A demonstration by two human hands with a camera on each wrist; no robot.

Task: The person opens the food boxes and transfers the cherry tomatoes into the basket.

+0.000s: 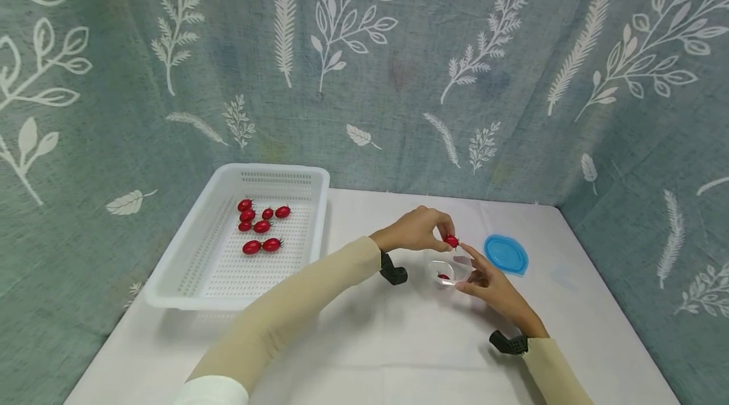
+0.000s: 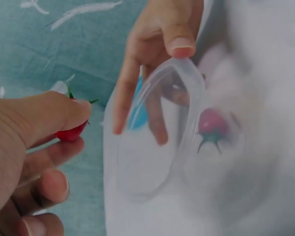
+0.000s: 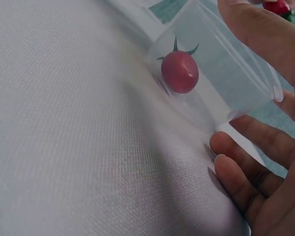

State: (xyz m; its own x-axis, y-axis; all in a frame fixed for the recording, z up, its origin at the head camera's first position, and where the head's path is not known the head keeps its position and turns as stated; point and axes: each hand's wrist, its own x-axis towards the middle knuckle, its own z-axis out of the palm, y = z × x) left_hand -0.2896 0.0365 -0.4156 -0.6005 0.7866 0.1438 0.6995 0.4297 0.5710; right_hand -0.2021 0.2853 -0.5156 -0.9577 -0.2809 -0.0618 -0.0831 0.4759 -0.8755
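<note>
My left hand (image 1: 418, 229) pinches a red cherry tomato (image 2: 73, 132) with a green stem between thumb and fingertips. It holds this tomato just above the opening of a clear plastic container (image 1: 433, 269). Thumb and fingers of my right hand (image 1: 494, 291) hold the container by its rim and side, on the table. Inside, a second cherry tomato (image 3: 180, 72) lies at the bottom, seen through the clear wall in both wrist views.
A white perforated basket (image 1: 188, 266) stands at the left with several cherry tomatoes (image 1: 262, 226) inside. A blue lid (image 1: 506, 254) lies on the white table (image 1: 398, 342) right of the container. Behind rises a green leaf-patterned cloth (image 1: 364, 101).
</note>
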